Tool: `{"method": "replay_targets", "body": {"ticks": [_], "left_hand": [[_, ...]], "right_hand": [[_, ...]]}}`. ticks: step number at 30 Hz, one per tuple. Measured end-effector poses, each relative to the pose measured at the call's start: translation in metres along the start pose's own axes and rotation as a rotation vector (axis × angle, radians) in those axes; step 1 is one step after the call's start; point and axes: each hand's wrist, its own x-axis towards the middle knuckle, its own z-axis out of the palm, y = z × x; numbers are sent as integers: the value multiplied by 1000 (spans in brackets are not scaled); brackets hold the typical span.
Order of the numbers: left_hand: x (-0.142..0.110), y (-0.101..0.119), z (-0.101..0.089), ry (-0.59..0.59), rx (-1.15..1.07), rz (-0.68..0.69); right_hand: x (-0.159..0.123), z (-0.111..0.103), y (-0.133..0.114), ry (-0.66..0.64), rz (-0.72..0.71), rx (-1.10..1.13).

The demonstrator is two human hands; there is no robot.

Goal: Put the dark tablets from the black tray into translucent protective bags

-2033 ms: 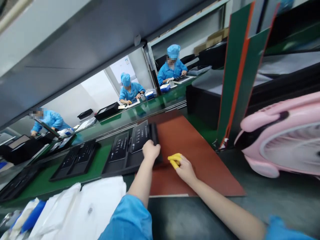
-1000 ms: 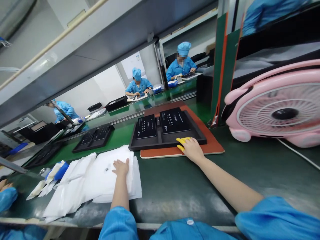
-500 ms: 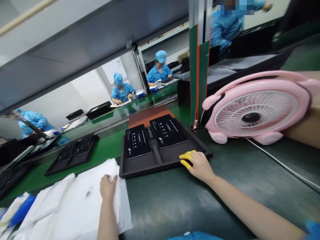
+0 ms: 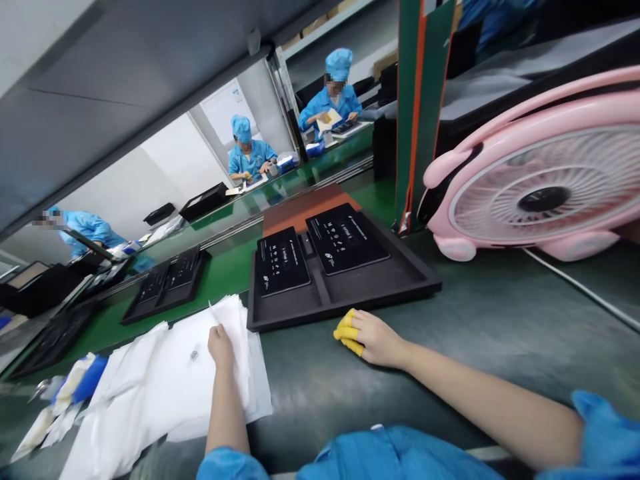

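I see both hands down on the counter
Left hand flat, open on white bags; right hand loosely curled, empty, beside black tray.

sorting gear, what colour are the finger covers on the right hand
Yellow finger covers, clearest in the head view.

Round pink plastic desk fan: right side cut off by the frame edge. White cord below the fan runs out of frame, end unseen. Print on the two flat black cards in the black moulded tray left of the fan is too small to read. Left hand fingertips are hidden in the stack of white bags; the stack's lower left is cropped. Right hand fingers wear yellow cots, grip unclear.
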Motion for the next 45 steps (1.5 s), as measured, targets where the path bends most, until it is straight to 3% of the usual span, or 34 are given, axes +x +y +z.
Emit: {"method": "replay_targets", "body": {"ticks": [3, 6, 11, 13, 16, 19, 22, 24, 26, 29, 31, 35, 38, 42, 45], "left_hand": [[-11, 12, -17, -40, -110, 43], [-45, 37, -22, -225, -237, 129], [-132, 81, 18, -535, -398, 186], [-155, 90, 34, -613, -452, 180], [-170, 94, 42, -721, -555, 152], [-177, 94, 41, -901, -692, 19], [-184, 99, 44, -998, -673, -7], [-183, 102, 46, -991, -615, 94], [-172, 101, 44, -871, -527, 293], [-146, 81, 36, -413, -282, 564], [-134, 60, 33, -230, -120, 616], [-138, 24, 34, -373, 71, 732], [-144, 16, 32, -379, 121, 741], [-145, 28, 29, -317, 106, 690], [-154, 47, 31, -561, -7, 858]], "right_hand": [[0, 0, 2, 39, 47, 40], [0, -2, 4, 89, 90, 71], [-1, -7, 10, 159, 150, 68], [-3, -10, 13, 197, 177, 54], [-3, -13, 16, 247, 200, 56], [-1, -13, 17, 271, 207, 64], [1, -12, 18, 265, 230, 62], [1, -12, 19, 259, 245, 58], [0, -15, 19, 262, 245, 56], [-2, -18, 14, 263, 210, 53], [-3, -16, 7, 199, 116, 56], [-3, 1, -4, -136, -108, 43], [-5, 12, -3, -312, -95, 24], [-10, 13, 5, -349, -13, 15], [-11, 8, 8, -339, 59, 4]]}}
